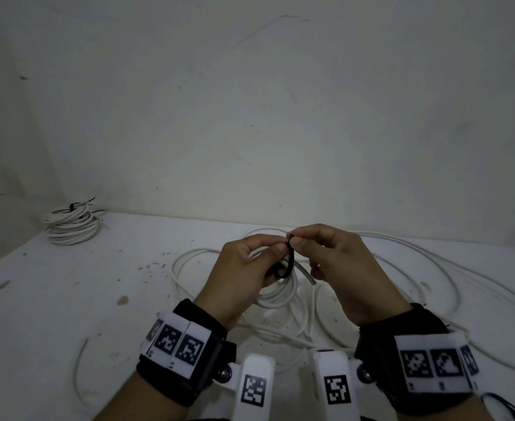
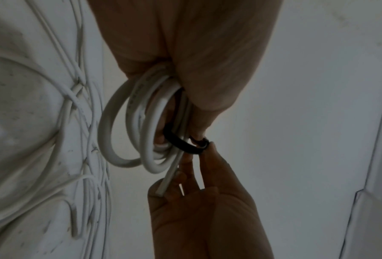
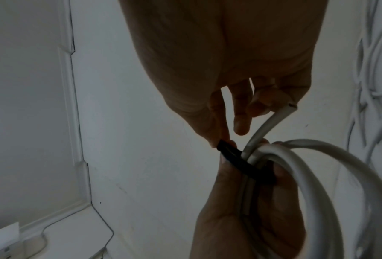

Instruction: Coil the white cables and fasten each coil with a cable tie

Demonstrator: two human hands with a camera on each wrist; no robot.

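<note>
Above the middle of the table, my left hand (image 1: 259,253) grips a small coil of white cable (image 1: 277,296). A black cable tie (image 1: 289,259) loops around the gripped part of the coil. My right hand (image 1: 303,240) pinches the tie's upper end between thumb and forefinger, right beside my left thumb. In the left wrist view the cable tie (image 2: 183,145) wraps the strands of the coil (image 2: 127,131). In the right wrist view the cable tie (image 3: 240,161) crosses the coil (image 3: 318,166), and the cut cable end (image 3: 289,106) sticks up by my right fingers.
A stack of tied white coils (image 1: 70,226) sits at the table's far left corner by the wall. Loose white cables (image 1: 432,268) sprawl over the right and middle of the table (image 1: 52,299). One short cable piece (image 1: 80,369) lies near left.
</note>
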